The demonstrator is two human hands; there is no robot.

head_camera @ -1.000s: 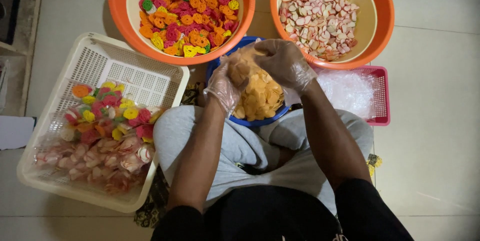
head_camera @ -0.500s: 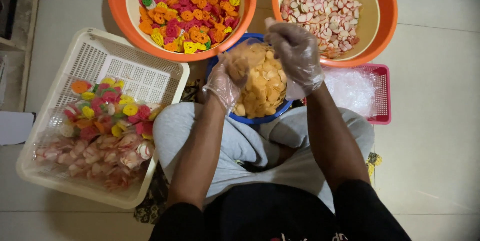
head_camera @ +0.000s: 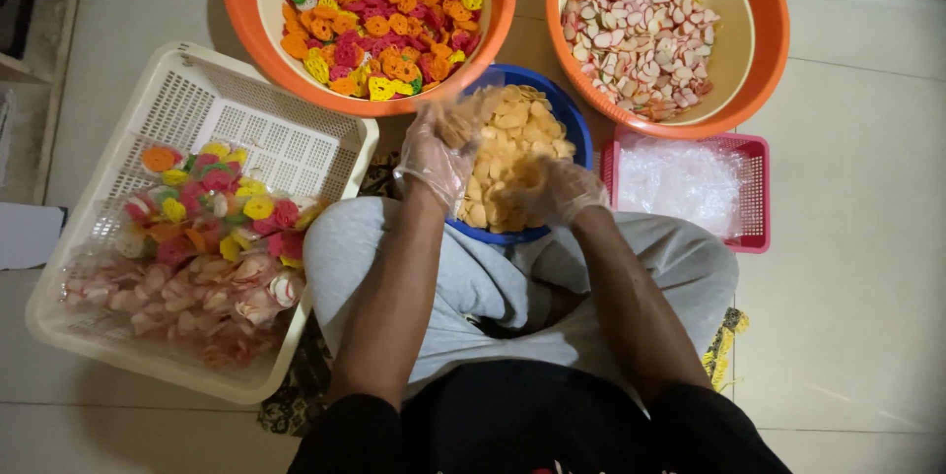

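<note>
Gloved left hand [head_camera: 434, 161] grips yellow crackers [head_camera: 512, 139] over blue bowl [head_camera: 576, 129], catching spills; right hand [head_camera: 564, 190] beside it, grip blurred, cannot tell.

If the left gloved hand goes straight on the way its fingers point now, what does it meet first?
Most likely the left hand meets the orange tub of multicoloured crackers beyond the blue bowl; depth is unclear.

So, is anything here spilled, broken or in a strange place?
Nothing stands out. The yellow crackers stay inside the blue bowl, where the gloved left hand and right hand work. The filled packets lie inside the white basket. No crackers show on the floor.
</note>
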